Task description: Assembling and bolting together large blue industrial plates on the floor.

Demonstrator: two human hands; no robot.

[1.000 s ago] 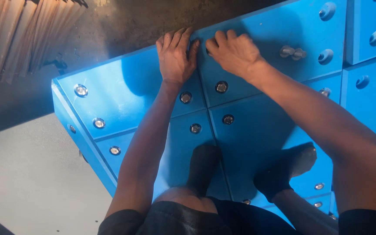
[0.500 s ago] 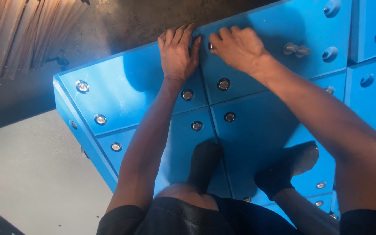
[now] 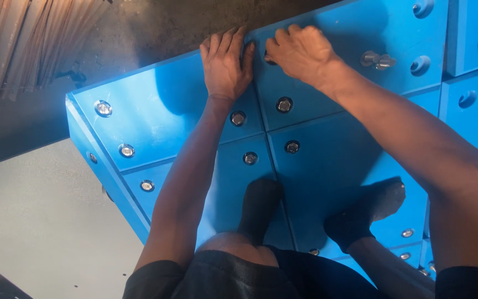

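Note:
I squat on a big blue panel block made of bolted sections. My left hand lies flat on the left section near its far edge, fingers spread, holding nothing. My right hand rests just right of the seam, its fingers curled over a dark round hole or fastener; what sits under the fingertips is hidden. Silver bolts dot the panel corners below both hands. A loose pair of metal fasteners lies to the right of my right hand.
My two dark-socked feet stand on the lower sections. More blue panels with empty round holes continue to the right. A grey floor lies at the left, and pale slats lean at the top left.
Both hands stay at the same spot on the panel's far edge. The right hand's fingers have curled a little closer over the hole by the seam.

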